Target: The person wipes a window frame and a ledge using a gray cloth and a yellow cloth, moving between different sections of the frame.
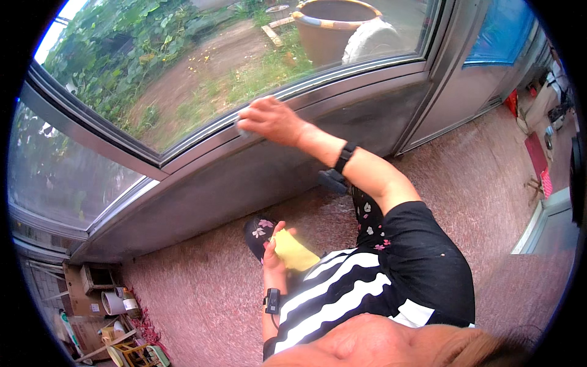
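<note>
My right hand (pixel 270 120) reaches out to the lower rail of a metal window frame (pixel 316 100), its fingers closed on a small greyish-white cloth (pixel 243 128) that lies against the rail. Above the rail is the window glass (pixel 202 78), with a garden behind it. Low in front of my body, beside my knee in flowered trousers, my left hand (pixel 275 252) holds a yellow cloth (pixel 296 251). A black strap with a small device is on each wrist.
A grey panel (pixel 220 183) runs below the window down to the reddish floor (pixel 197 284). Boxes, a white pot (pixel 112 303), a bottle (pixel 130 305) and a small wooden chair (pixel 137 353) stand at the lower left. A door (pixel 477 91) with a blue-covered pane is at the upper right.
</note>
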{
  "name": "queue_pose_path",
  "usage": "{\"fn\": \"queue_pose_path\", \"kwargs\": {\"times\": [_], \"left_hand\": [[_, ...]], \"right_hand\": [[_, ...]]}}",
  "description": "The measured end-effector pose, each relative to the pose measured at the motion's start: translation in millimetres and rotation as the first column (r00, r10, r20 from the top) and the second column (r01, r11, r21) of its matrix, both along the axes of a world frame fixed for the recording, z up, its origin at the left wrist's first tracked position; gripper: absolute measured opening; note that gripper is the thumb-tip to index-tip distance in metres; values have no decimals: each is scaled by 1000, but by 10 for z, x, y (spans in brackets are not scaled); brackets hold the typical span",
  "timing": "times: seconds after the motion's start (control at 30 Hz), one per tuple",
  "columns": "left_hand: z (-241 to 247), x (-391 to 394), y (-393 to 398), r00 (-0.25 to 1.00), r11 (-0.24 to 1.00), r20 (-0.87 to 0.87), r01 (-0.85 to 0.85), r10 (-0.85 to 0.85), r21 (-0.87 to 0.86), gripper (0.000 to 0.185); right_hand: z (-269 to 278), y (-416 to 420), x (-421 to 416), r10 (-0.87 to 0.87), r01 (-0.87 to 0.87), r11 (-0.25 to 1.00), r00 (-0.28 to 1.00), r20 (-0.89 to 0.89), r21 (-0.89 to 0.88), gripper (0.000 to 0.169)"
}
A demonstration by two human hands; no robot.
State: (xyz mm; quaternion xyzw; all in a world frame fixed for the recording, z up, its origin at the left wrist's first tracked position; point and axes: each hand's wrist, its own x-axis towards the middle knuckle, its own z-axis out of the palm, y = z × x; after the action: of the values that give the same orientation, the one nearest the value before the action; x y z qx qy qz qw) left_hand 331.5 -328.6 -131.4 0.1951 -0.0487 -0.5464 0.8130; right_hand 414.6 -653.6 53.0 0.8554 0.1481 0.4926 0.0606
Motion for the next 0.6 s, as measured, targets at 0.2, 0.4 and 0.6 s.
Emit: {"fn": "queue_pose_path", "kwargs": {"times": [0.2, 0.4, 0.6], "left_hand": [[104, -12, -63, 999, 999, -20, 39, -39, -9, 66], [58, -37, -188, 999, 997, 15, 29, -30, 64, 72], [30, -57, -300, 994, 994, 68, 84, -89, 72, 62]], "right_hand": [[5, -969, -987, -218, 205, 963, 974, 61, 178, 24], [-63, -1951, -1920, -524, 459, 797, 848, 72, 392, 29], [-13, -2538, -2408, -626, 396, 588, 775, 86, 705, 17]]}}
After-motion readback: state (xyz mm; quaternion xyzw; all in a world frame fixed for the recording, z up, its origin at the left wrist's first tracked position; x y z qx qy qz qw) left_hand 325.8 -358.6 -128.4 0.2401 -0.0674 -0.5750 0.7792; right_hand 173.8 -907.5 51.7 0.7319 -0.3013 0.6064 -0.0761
